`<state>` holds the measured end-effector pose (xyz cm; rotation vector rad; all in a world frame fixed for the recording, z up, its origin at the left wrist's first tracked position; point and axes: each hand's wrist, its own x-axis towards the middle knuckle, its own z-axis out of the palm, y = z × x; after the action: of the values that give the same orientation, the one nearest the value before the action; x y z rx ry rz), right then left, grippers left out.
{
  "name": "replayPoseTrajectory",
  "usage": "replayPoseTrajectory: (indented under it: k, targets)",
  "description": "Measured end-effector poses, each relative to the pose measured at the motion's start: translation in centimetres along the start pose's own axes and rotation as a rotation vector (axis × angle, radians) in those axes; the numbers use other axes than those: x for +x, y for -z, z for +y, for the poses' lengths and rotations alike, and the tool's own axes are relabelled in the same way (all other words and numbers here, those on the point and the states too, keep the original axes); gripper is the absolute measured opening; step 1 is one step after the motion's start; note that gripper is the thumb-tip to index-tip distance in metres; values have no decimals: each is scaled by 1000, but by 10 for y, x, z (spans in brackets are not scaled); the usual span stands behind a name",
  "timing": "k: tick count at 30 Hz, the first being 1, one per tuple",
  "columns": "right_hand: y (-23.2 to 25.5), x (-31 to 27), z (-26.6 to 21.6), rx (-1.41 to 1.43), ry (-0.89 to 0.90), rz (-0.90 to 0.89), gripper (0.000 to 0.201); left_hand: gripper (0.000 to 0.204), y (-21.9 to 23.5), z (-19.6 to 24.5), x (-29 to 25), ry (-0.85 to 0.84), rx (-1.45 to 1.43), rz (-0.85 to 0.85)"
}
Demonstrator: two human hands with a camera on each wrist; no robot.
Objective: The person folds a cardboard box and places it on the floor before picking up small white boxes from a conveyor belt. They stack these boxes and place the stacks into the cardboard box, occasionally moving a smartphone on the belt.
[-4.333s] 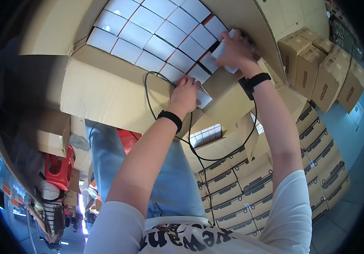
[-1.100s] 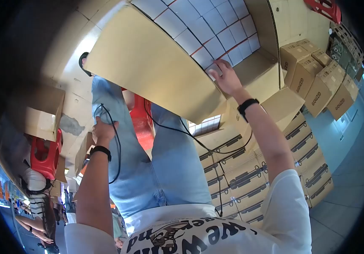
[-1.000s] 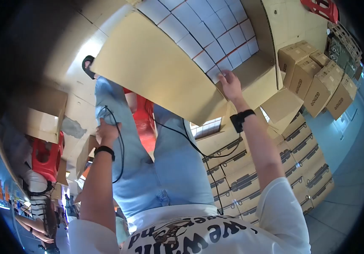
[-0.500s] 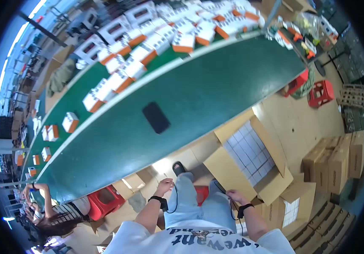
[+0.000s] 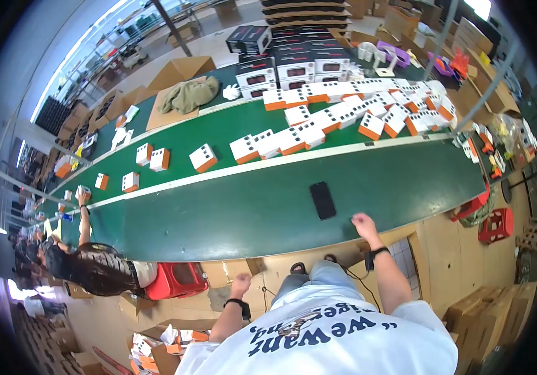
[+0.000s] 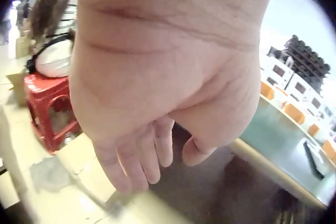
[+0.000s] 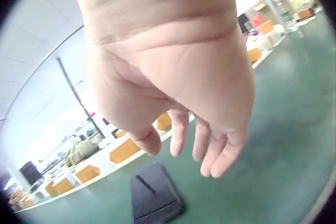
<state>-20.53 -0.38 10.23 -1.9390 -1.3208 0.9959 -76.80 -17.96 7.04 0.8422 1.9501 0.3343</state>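
My right hand (image 5: 364, 225) is over the front edge of the green workbench (image 5: 243, 215), its fingers loosely bent and holding nothing. Just left of it a black phone (image 5: 323, 200) lies on the bench; in the right wrist view the phone (image 7: 155, 195) shows below my fingertips. My left hand (image 5: 240, 285) hangs in front of the bench, low and empty, and the left wrist view shows its fingers (image 6: 149, 163) relaxed. Beyond the phone, a row of white-and-orange boxes (image 5: 306, 134) stands on the green strip behind a pale rail.
An open carton packed with white boxes (image 5: 404, 259) is partly hidden by my right forearm. Red stools (image 5: 176, 279) stand at the bench, one beside another seated person (image 5: 103, 269). Metal posts (image 5: 171, 28) rise from the bench. Brown cartons (image 5: 487, 319) are stacked at right.
Earlier both hands were in the carton, the right one gripping a white box. Both have since left it, empty; the right hand has risen to the bench and the head view has lifted.
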Motion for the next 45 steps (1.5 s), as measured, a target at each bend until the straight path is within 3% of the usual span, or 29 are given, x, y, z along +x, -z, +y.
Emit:
replayPoseTrajectory:
  k: [2, 3, 5, 7, 8, 10, 11, 12, 13, 15, 16, 17, 22, 23, 24, 25, 27, 28, 29, 30, 31, 33, 34, 35, 37, 38, 41, 43, 45]
  targets:
    - [-11, 67, -72, -33, 131, -72, 32, 35, -1, -80, 5, 88, 385, -112]
    - [-19, 104, -102, -101, 192, -110, 34, 38, -11, -128, -9, 180, 196, -9]
    - [-34, 168, -152, -176, 266, -122, 43, 33, -16, -112, -88, 355, -302, 60]
    - [-60, 239, -161, -317, 335, -55, 67, 32, -13, -68, -149, 517, -65, 62]
    - [-74, 280, -172, -399, 387, -41, 79, 33, -41, -115, -149, 611, -350, 132]
    - [-83, 318, -216, -533, 345, -116, 106, 33, -50, -73, -191, 594, -393, 246]
    - [-80, 333, -238, -602, 464, -226, 119, 34, -62, -58, -202, 617, -428, 283]
    - [-78, 337, -259, -526, 452, -327, 125, 34, -72, -42, -208, 636, -458, 318]
    - [-95, 355, -259, -562, 465, -308, 130, 35, -83, -25, -213, 652, -450, 328]
    - [-104, 364, -287, -858, 301, -390, 142, 37, -97, 28, -229, 595, -417, 331]
    - [-122, 381, -272, -939, 290, -396, 136, 37, -104, 49, -235, 568, -394, 333]
    - [-124, 375, -284, -964, 189, -434, 140, 42, -175, -74, -193, 226, -627, 347]
    - [-108, 355, -298, -990, 132, -439, 150, 44, -159, -58, -175, 405, -291, 213]
    - [-110, 354, -290, -1012, 206, -386, 141, 44, -147, -48, -175, 441, -224, 176]
    - [-98, 334, -311, -875, 135, -350, 122, 43, -138, -43, -160, 379, -86, 161]
    - [-92, 320, -307, -767, 196, -233, 100, 42, -128, -35, -146, 318, 54, 155]
    - [-100, 330, -265, -673, 234, -113, 89, 40, -59, 92, -171, 314, -367, 416]
    - [-89, 322, -263, -614, 229, -133, 88, 40, -52, 94, -139, 196, -277, 485]
    - [-87, 305, -261, -564, 243, 14, 75, 40, -44, 96, -107, 84, -177, 558]
    - [-92, 273, -265, -486, 339, 299, 58, 42, -11, 150, -112, -22, -258, 471]
    - [-79, 229, -281, -409, 524, 301, 45, 44, -8, 161, -83, -61, -250, 465]
    - [-86, 209, -251, -178, 824, -6, 44, 55, 13, 225, -66, -234, -51, 431]
    - [-102, 193, -236, -68, 1022, -95, 50, 73, 20, 254, -53, -343, 24, 360]
    - [-111, 159, -234, -125, 897, -244, 56, 85, 21, 279, -43, -463, 64, 330]
    - [-128, 128, -231, -107, 970, -512, 67, 109, 17, 318, -24, -651, 188, 231]
    - [-135, 117, -228, -168, 925, -544, 73, 120, 12, 332, -14, -715, 275, 163]
    - [-115, 121, -258, -175, 915, -758, 71, 123, -21, 349, 16, -771, 439, 15]
    - [-89, 159, -274, -235, 898, -974, 67, 114, -58, 351, 43, -776, 321, 26]
    - [-92, 238, -245, -284, 936, -725, 63, 98, -66, 368, 36, -748, 323, 72]
